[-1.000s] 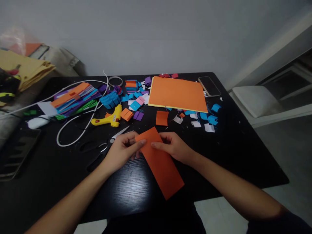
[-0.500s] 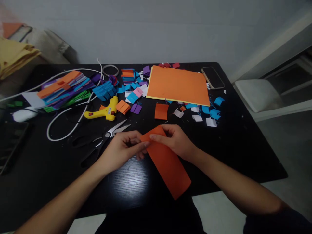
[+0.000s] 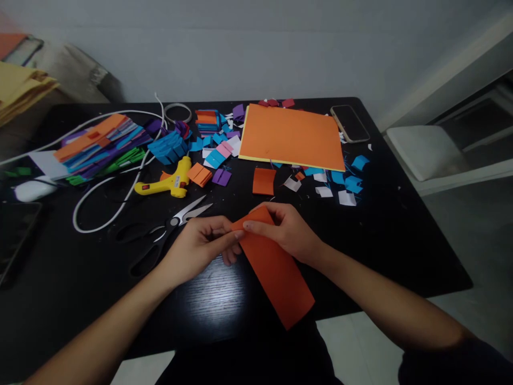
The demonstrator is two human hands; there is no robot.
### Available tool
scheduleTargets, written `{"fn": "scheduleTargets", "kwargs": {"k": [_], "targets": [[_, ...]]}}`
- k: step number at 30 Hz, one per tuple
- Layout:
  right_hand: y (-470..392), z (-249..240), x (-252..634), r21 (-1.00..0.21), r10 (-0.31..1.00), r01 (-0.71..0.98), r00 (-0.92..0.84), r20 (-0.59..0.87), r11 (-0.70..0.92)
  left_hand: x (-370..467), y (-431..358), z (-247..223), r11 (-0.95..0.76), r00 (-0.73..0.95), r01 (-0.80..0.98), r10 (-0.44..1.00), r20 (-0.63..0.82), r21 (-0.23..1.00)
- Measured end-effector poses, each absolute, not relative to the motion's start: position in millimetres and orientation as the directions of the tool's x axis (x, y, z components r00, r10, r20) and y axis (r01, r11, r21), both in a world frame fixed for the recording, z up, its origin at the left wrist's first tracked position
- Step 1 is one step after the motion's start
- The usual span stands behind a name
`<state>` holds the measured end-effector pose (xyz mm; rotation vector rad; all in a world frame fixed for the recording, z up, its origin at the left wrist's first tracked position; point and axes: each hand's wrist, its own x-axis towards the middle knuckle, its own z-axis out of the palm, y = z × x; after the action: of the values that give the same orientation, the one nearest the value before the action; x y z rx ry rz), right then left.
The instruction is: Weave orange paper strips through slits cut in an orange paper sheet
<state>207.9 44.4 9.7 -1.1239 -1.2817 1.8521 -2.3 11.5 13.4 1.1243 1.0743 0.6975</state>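
Note:
Between my two hands is a long strip of orange paper [image 3: 278, 272], slanting down toward the table's front edge. My left hand [image 3: 206, 243] pinches its upper left edge, thumb on top and fingers curled beneath. Thumb on the face and fingers behind, my right hand [image 3: 286, 230] grips the upper end. Black-handled scissors [image 3: 175, 221] lie spread just left of my left hand. Beyond the strip rests a small orange paper square [image 3: 263, 182].
A yellow glue gun [image 3: 172, 183] lies at left with a white cable [image 3: 82, 214]. Stacks of folded coloured paper [image 3: 100, 141] sit behind it. Large orange sheets [image 3: 292, 136], a phone [image 3: 350, 124] and blue and white scraps [image 3: 347, 198] occupy the back right. A chair [image 3: 417, 152] stands at right.
The view has shifted slightly. Both hands keep their hold on the orange strip, almost in the same place.

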Motion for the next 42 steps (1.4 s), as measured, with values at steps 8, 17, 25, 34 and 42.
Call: {"fn": "scheduleTargets", "kwargs": {"k": [8,17,25,34,42], "targets": [[46.0,10.0,208.6,-0.939,0.847,0.003,-0.431,-0.312,-0.345,-7.1,11.2,12.6,0.058,0.290,0.179,0.951,-0.110,0.982],[46.7,15.0,208.3,-0.898,0.807,-0.040,-0.458,-0.373,-0.437,-15.6,14.6,15.1,-0.290,0.283,0.330,0.938,0.198,0.898],[44.8,13.9,208.7,-0.874,0.783,-0.049,-0.471,-0.406,-0.483,-16.9,14.3,17.8,-0.327,0.332,0.336,0.919,0.214,0.883],[44.6,13.7,208.0,-0.863,0.778,-0.068,-0.473,-0.414,-0.501,-17.7,13.3,17.4,-0.311,0.325,0.337,0.924,0.200,0.889],[44.3,12.3,208.6,-0.867,0.780,-0.061,-0.469,-0.413,-0.495,-16.3,14.2,17.0,-0.317,0.316,0.321,0.924,0.214,0.893]]}}
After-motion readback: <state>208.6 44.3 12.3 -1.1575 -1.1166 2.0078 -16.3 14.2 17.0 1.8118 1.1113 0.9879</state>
